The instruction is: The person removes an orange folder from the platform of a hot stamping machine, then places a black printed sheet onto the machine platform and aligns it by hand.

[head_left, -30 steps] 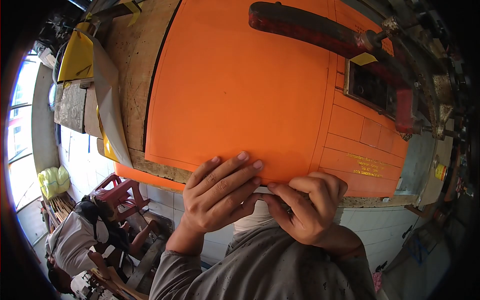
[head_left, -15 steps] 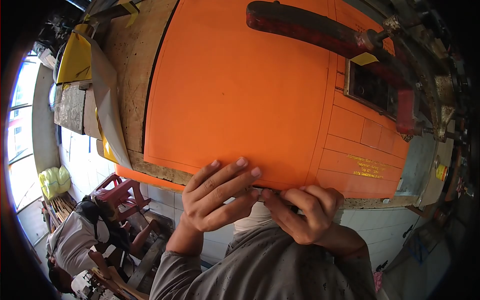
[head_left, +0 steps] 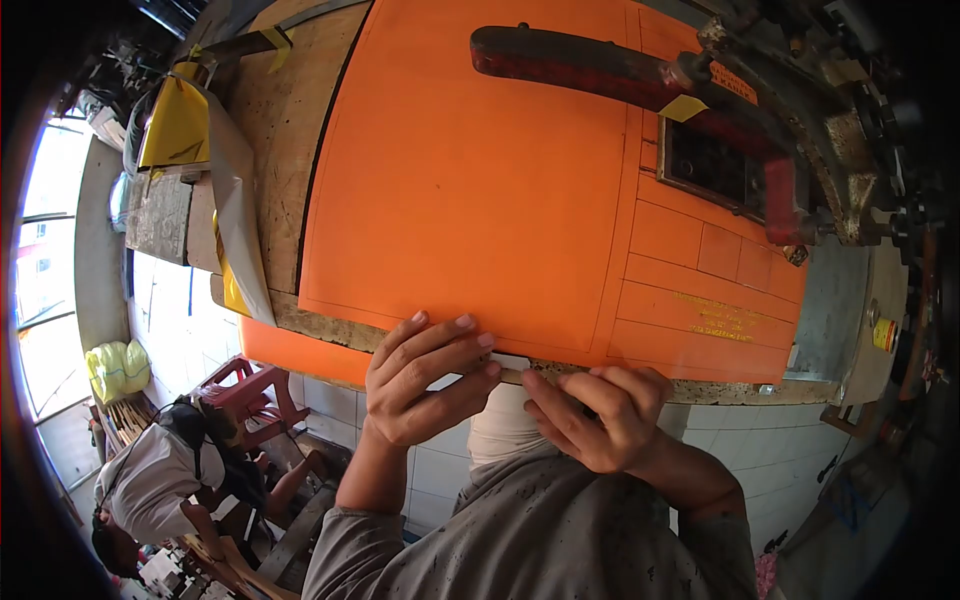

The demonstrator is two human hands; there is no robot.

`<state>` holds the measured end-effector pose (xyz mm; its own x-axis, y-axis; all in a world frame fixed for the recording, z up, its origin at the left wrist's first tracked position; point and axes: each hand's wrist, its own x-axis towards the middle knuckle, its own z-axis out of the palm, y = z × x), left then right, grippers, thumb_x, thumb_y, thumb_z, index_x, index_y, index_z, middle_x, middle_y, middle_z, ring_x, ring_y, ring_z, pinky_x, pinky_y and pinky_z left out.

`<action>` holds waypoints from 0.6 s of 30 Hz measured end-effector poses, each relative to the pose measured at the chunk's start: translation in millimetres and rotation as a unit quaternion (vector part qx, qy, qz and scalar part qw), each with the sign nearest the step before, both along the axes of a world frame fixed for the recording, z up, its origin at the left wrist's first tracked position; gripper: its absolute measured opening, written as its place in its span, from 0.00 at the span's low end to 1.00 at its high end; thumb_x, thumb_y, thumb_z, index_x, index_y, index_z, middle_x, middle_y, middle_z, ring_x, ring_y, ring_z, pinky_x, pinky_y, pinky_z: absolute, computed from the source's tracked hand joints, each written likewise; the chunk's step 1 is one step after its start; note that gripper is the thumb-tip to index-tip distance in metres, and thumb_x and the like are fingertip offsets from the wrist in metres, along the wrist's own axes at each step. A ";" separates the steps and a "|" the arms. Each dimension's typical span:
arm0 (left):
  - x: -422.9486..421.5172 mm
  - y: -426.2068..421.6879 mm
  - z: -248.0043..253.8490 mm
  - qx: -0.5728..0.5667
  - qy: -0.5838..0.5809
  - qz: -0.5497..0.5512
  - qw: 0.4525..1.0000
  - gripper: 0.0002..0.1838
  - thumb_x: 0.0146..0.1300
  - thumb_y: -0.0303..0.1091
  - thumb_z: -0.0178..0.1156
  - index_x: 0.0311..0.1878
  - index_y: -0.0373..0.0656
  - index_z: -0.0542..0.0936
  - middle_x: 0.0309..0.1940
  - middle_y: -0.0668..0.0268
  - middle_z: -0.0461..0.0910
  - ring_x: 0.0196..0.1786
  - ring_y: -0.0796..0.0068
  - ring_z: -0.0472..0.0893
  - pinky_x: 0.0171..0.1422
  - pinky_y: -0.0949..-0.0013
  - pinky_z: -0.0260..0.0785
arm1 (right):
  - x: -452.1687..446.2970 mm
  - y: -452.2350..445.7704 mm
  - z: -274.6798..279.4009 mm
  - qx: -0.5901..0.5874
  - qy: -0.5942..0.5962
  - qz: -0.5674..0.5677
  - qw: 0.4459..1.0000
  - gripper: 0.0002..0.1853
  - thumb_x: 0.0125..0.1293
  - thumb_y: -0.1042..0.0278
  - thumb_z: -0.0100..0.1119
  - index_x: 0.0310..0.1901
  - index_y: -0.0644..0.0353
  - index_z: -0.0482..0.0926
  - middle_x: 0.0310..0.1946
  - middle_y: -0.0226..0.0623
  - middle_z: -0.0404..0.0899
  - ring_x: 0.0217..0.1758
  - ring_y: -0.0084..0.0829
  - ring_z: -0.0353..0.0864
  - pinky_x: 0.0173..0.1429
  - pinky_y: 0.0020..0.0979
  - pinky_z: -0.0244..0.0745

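A large orange sheet with thin dark lines and gold lettering lies over the wooden worktop. At its near edge is my left hand, fingers extended over the rim and thumb below them. Just right of that thumb shows a small pale piece along the table edge, partly covered by the hand. My right hand is at the same edge, its fingers curled and the index tip beside the pale piece. Whatever is between those fingers is hidden.
A heavy dark-red metal handle of a machine reaches over the sheet at upper right. Yellow-and-grey sheeting hangs at the left. Below left are a red plastic stool and a seated person.
The sheet and machine have shifted slightly left and up in view. The hands have drawn slightly apart, so more of the pale piece shows between them.
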<state>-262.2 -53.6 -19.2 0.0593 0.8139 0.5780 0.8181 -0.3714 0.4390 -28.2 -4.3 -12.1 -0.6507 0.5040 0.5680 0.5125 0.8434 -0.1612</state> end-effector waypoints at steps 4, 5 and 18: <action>0.1 0.5 -1.9 0.003 0.010 -0.002 1.000 0.14 0.52 0.29 0.80 0.39 0.59 0.88 0.52 0.73 0.90 0.62 0.66 0.88 0.73 0.54 0.74 | -6.1 -0.7 1.6 -0.003 -0.034 -0.008 0.999 0.19 0.64 0.55 0.73 0.57 0.44 0.92 0.46 0.21 0.77 0.53 0.31 0.70 0.60 0.37 0.68; 0.4 0.6 -0.7 -0.003 0.008 0.001 1.000 0.14 0.52 0.28 0.80 0.39 0.58 0.87 0.51 0.72 0.90 0.61 0.64 0.88 0.74 0.52 0.74 | -6.3 -0.9 2.0 -0.014 -0.032 -0.005 0.999 0.19 0.65 0.55 0.73 0.57 0.44 0.92 0.48 0.21 0.78 0.55 0.31 0.70 0.61 0.37 0.68; 31.1 -15.3 -14.6 0.102 0.114 0.090 0.984 0.10 0.60 0.21 0.72 0.43 0.44 0.89 0.49 0.65 0.88 0.53 0.59 0.88 0.62 0.52 0.81 | -7.7 -29.1 -11.6 -0.009 -0.074 -0.038 0.997 0.28 0.72 0.53 0.63 0.72 0.49 0.80 0.74 0.27 0.75 0.75 0.32 0.70 0.72 0.37 0.65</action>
